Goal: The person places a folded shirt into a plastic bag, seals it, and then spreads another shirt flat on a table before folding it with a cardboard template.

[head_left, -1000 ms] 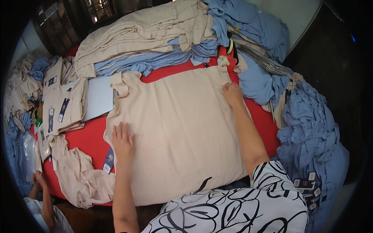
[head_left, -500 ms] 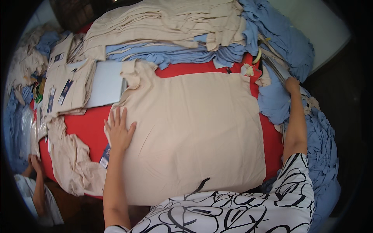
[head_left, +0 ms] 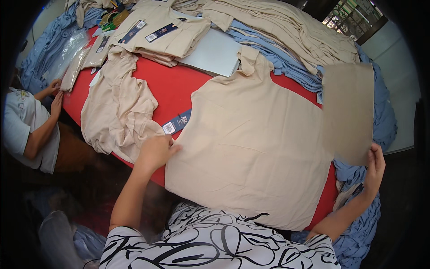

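Note:
A beige shirt (head_left: 251, 148) lies spread on the red-covered table (head_left: 154, 74) in front of me. At its left edge, my left hand (head_left: 156, 152) is closed on the fabric, thumb on top and the other fingers curled and partly hidden. A dark blue hang tag (head_left: 178, 123) sticks out from under that edge, just beyond the hand. My right hand (head_left: 375, 172) grips a flat brown rectangular board (head_left: 348, 110), probably cardboard, by its lower right corner. The board is held up over the shirt's right side.
Left of the shirt lies a crumpled beige garment (head_left: 118, 105). Folded beige shirts with tags (head_left: 165, 20) and a whitish board (head_left: 212, 51) are behind. Beige garments (head_left: 286, 31) and blue garments (head_left: 268, 58) are piled farther back. Another person's hands (head_left: 56, 92) work at the left.
My right hand has brought the board from the right-hand pile to above the shirt. My left hand went from lying flat to closing on the shirt's edge. The view has turned left.

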Demonstrator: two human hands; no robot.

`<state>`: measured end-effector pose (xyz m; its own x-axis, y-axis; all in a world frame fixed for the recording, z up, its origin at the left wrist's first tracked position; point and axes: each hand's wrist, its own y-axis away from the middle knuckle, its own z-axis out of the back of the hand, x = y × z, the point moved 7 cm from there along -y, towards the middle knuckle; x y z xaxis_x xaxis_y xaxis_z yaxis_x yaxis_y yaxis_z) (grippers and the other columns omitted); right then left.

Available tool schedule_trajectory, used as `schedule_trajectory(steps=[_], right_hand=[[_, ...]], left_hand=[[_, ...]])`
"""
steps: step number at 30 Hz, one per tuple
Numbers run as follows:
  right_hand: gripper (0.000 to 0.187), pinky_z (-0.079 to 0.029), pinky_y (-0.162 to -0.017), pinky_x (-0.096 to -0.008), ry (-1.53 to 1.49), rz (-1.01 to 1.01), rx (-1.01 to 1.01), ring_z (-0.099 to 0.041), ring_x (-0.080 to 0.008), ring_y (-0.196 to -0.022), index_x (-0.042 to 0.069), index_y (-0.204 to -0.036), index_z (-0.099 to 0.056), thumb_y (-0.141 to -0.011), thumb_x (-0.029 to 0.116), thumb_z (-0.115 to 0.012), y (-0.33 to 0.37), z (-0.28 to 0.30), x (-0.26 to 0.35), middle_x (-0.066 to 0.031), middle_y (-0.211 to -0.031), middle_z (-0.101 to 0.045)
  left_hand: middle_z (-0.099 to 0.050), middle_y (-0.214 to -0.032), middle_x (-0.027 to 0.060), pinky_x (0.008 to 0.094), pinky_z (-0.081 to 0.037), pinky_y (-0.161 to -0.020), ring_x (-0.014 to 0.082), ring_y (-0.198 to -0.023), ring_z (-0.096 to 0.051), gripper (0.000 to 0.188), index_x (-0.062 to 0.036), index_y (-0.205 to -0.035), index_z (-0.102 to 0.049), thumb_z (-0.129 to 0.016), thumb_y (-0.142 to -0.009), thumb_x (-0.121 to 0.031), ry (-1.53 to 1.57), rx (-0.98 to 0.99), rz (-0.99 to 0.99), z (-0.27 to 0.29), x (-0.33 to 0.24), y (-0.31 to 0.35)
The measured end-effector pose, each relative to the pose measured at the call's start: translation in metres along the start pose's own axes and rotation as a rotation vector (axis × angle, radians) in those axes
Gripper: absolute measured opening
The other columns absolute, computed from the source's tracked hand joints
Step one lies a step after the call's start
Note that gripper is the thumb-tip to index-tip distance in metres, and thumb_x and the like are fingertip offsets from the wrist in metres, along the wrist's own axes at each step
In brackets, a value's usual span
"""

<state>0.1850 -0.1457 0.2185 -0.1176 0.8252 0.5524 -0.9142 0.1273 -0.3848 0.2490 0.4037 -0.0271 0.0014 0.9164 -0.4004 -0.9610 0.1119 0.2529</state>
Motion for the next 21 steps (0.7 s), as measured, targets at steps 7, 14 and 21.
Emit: schedule_trajectory(steps=[7, 14, 21], right_hand=[[0.029, -0.046, -0.089, -0.0305, -0.213, 0.091, 0.536, -0.062, -0.0219, -0.095, 0.001, -0.118, -0.061, -0.091, 0.002, -0.049, -0.007, -0.291, 0.041, -0.0130, -0.103, -0.066], [0.030, -0.049, -0.089, -0.0349, -0.087, 0.134, 0.521, -0.064, -0.0301, -0.101, -0.001, -0.114, -0.063, -0.089, -0.006, -0.046, -0.003, -0.380, 0.047, -0.0172, -0.108, -0.067], [0.038, -0.048, -0.088, -0.0402, -0.067, 0.188, 0.488, -0.061, -0.0373, -0.098, 0.000, -0.114, -0.064, -0.083, -0.010, -0.043, -0.009, -0.376, 0.042, -0.0181, -0.110, -0.065]], left_hand=[[-0.064, -0.078, 0.0101, 0.0311, -0.049, -0.067, 0.0194, -0.072, -0.063, 0.023, 0.0033, -0.101, -0.057, -0.067, -0.084, -0.009, 0.545, -0.041, 0.062, -0.041, 0.035, 0.012], [-0.059, -0.087, 0.0033, 0.0234, -0.047, -0.068, 0.0091, -0.075, -0.058, 0.027, 0.0030, -0.111, -0.054, -0.062, -0.085, 0.000, 0.893, -0.053, 0.080, -0.044, 0.061, 0.021], [-0.061, -0.089, 0.0087, 0.0277, -0.050, -0.068, 0.0138, -0.074, -0.061, 0.035, 0.0005, -0.120, -0.054, -0.057, -0.085, 0.002, 0.660, -0.133, 0.054, -0.021, 0.048, 0.024]])
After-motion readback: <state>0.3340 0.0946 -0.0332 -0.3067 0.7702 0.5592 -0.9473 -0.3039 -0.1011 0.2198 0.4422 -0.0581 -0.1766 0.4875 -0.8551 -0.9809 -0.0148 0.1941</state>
